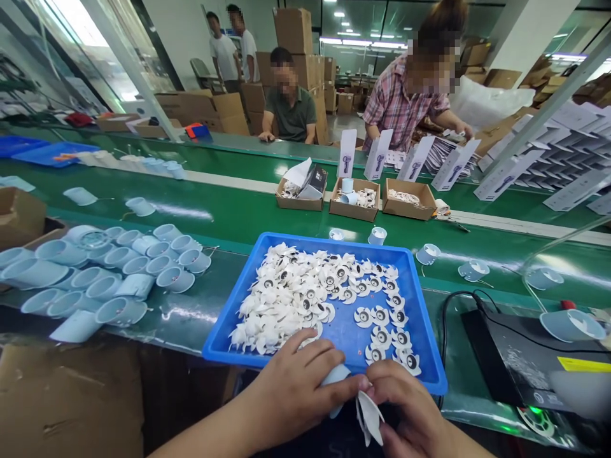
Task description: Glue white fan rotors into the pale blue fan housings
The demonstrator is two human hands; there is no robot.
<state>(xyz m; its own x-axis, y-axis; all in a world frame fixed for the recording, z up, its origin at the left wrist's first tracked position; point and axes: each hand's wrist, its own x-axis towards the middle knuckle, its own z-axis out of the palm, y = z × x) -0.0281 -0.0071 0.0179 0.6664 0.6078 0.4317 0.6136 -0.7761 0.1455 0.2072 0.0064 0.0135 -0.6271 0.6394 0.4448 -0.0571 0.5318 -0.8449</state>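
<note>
Left hand [298, 385]: grips a light-blue cup-shaped housing [336, 375]. Right hand [405, 401]: pinches a white fan impeller [369, 417]. Blue tray [344, 331], just beyond: further impellers [272, 305], heaped left, sparser right.

free: tray [341, 326] near-middle | obstacles: fan wheels [270, 312] either side, 3 cartons [353, 210] beyond

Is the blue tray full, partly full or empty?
The blue tray is partly full: white fan blades are heaped at left, but its bare bottom shows beside them.

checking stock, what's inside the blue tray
The blue tray holds white fans, heaped at left, spread at right. The heap hides what lies beneath; the left hand covers part of the rim.
</note>
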